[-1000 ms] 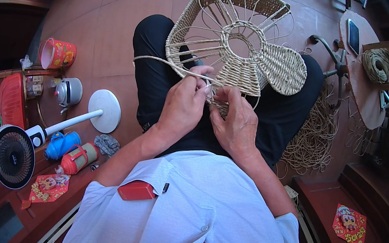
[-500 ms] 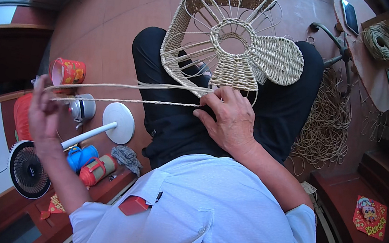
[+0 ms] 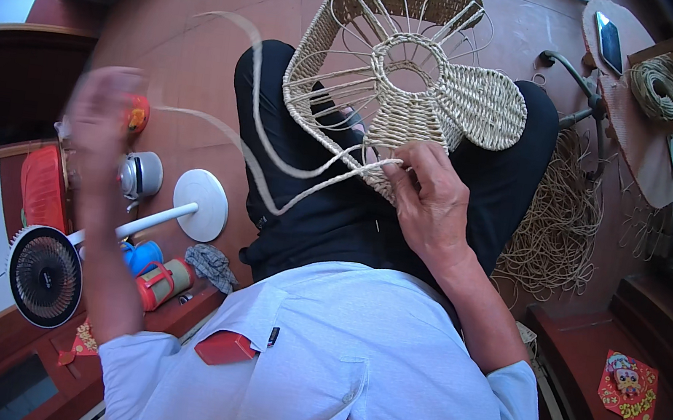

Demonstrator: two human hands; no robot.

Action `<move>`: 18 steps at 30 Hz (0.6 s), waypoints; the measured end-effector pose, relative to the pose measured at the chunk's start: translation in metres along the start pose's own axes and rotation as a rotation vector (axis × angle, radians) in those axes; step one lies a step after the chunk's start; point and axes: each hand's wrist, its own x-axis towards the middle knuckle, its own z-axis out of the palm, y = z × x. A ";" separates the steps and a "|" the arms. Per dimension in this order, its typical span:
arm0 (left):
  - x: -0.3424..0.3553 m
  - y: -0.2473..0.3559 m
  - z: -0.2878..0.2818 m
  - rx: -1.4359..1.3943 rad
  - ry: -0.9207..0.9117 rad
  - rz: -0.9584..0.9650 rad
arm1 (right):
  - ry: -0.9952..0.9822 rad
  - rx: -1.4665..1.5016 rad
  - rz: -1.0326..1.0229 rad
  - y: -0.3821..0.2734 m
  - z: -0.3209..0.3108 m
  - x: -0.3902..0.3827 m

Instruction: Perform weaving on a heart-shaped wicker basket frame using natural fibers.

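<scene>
Woven piece (image 3: 406, 119): lies across the lap, on the dark trousers (image 3: 291, 234), just ahead of the right hand and well apart from the left. Central ring (image 3: 377, 64) closed; petal-shaped panel (image 3: 486, 109) at right and tapered panel below the ring densely filled; outer band (image 3: 313, 47) woven along the left and top. Unfilled: spokes (image 3: 339, 77) on the left and upper sides stand bare, with open gaps — judged part-finished.

Right hand (image 3: 432, 193) at the lower edge: thumb and fingers pinched together on a cord (image 3: 350, 173). Two loose strands curve leftward, ends blurred. Left hand (image 3: 106, 103) raised at left, blurred — cannot tell how far open, or whether it has hold of anything.

Farther out, right: tangled cord heap (image 3: 556, 218) on the floor.
</scene>
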 end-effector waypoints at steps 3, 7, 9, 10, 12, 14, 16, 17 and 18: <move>-0.067 0.046 0.135 0.058 -0.340 0.147 | -0.028 -0.019 0.034 0.000 -0.005 0.004; -0.089 0.054 0.199 0.267 -0.271 0.320 | -0.057 -0.044 0.051 0.001 -0.006 0.006; -0.085 0.055 0.204 0.315 -0.254 0.316 | -0.068 -0.039 0.057 0.003 -0.007 0.007; -0.082 0.056 0.205 0.224 -0.249 0.284 | -0.075 -0.046 0.049 0.005 -0.007 0.007; -0.078 0.056 0.206 0.136 -0.247 0.250 | -0.084 -0.048 0.044 0.006 -0.008 0.006; -0.073 0.050 0.209 0.228 -0.361 0.272 | -0.093 -0.030 0.050 0.008 -0.009 0.006; -0.072 0.041 0.216 0.277 -0.348 0.310 | -0.085 -0.034 0.030 0.008 -0.009 0.006; -0.072 0.037 0.219 0.302 -0.334 0.372 | -0.080 -0.046 0.032 0.008 -0.008 0.005; -0.069 0.033 0.219 0.324 -0.374 0.341 | -0.078 -0.045 0.025 0.008 -0.008 0.005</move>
